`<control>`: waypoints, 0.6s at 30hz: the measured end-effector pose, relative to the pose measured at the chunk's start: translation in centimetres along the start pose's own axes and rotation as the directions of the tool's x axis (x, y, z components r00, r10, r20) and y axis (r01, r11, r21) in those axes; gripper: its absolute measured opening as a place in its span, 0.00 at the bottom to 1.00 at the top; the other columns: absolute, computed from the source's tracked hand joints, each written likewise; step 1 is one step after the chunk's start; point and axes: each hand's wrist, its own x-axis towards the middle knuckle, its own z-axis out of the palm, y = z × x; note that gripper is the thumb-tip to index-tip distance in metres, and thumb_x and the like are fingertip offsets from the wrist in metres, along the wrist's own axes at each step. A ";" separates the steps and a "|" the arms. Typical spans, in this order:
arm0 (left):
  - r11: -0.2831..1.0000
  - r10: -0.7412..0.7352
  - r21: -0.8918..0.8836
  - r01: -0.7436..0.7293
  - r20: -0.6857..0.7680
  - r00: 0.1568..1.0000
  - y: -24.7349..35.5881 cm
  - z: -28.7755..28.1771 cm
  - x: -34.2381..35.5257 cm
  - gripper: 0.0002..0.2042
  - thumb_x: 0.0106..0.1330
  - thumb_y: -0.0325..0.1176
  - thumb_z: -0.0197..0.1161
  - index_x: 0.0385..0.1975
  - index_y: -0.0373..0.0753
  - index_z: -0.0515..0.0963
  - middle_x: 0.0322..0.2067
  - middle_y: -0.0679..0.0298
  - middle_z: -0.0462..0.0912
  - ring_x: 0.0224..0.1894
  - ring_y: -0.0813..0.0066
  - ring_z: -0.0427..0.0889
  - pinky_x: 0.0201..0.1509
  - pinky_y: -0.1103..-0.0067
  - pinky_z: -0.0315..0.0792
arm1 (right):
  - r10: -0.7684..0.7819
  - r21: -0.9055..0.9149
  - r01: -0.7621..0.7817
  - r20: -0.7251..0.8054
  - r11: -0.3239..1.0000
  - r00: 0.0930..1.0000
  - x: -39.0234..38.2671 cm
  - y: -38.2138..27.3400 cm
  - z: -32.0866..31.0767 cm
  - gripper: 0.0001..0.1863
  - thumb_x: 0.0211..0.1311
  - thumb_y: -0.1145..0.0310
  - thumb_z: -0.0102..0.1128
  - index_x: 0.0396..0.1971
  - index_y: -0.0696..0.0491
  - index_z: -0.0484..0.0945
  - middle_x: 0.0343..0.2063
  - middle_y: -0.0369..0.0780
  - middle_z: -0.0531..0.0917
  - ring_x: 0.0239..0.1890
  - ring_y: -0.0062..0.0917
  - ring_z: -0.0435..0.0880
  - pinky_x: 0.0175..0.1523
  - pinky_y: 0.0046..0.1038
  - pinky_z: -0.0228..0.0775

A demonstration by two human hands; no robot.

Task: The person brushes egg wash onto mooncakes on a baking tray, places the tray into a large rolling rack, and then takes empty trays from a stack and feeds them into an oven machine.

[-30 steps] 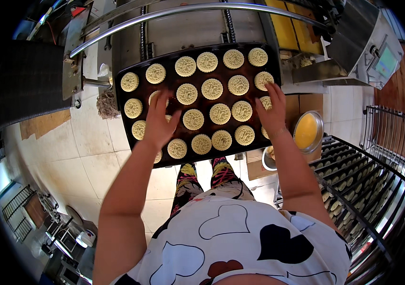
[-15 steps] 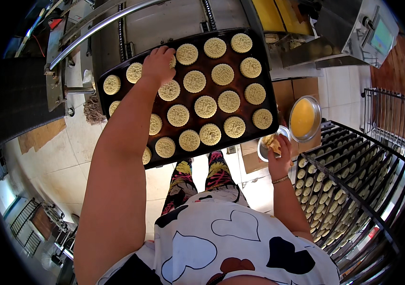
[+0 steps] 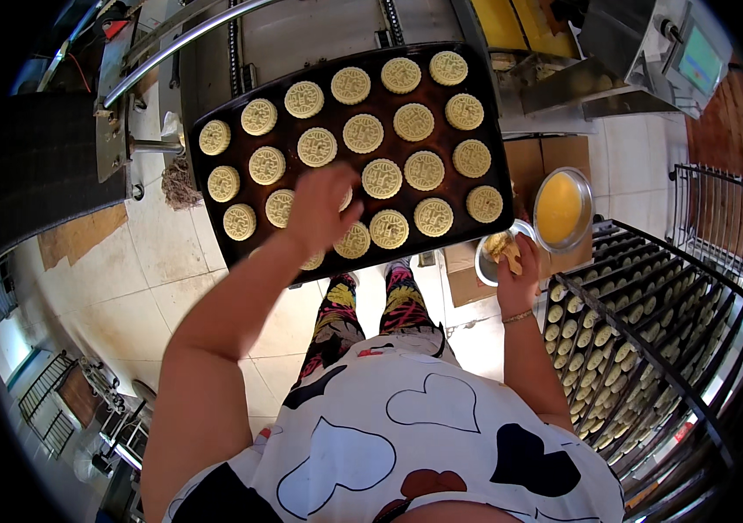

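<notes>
A dark baking tray (image 3: 241, 253) lies in front of me, carrying rows of round, pale yellow pastries (image 3: 363, 133) with stamped tops. My left hand (image 3: 326, 207), smeared by motion, is over the near middle of the tray. It partly covers one pastry, and I cannot make out whether its fingers grip it. Beyond the tray's near right corner, my right hand (image 3: 521, 268) is closed around a crumbly yellow-brown lump of dough (image 3: 502, 247). That hand is at a small metal bowl (image 3: 483, 272), hiding part of it.
A larger metal bowl of yellow-orange liquid (image 3: 561, 207) stands on cardboard (image 3: 574, 155) at right. Nearer, a black rack (image 3: 642, 327) holds many pastries on its shelves. Machinery with a rail (image 3: 188, 45) runs behind the tray; a screen (image 3: 701, 59) is at far right.
My left hand has moved from the far left part of the tray toward its near middle, uncovering pastries there. My right hand still holds the dough at the small bowl.
</notes>
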 end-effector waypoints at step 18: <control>0.981 -0.190 0.064 0.184 0.104 0.976 2.3 3.0 -3.6 0.28 0.44 0.34 0.68 0.48 0.36 0.67 0.48 0.54 0.68 0.52 0.55 0.67 0.55 0.65 0.62 | -0.296 -0.305 0.479 0.489 0.823 0.820 7.8 -8.2 11.3 0.31 0.39 0.68 0.66 0.50 0.48 0.69 0.50 0.37 0.67 0.56 0.34 0.64 0.53 0.36 0.65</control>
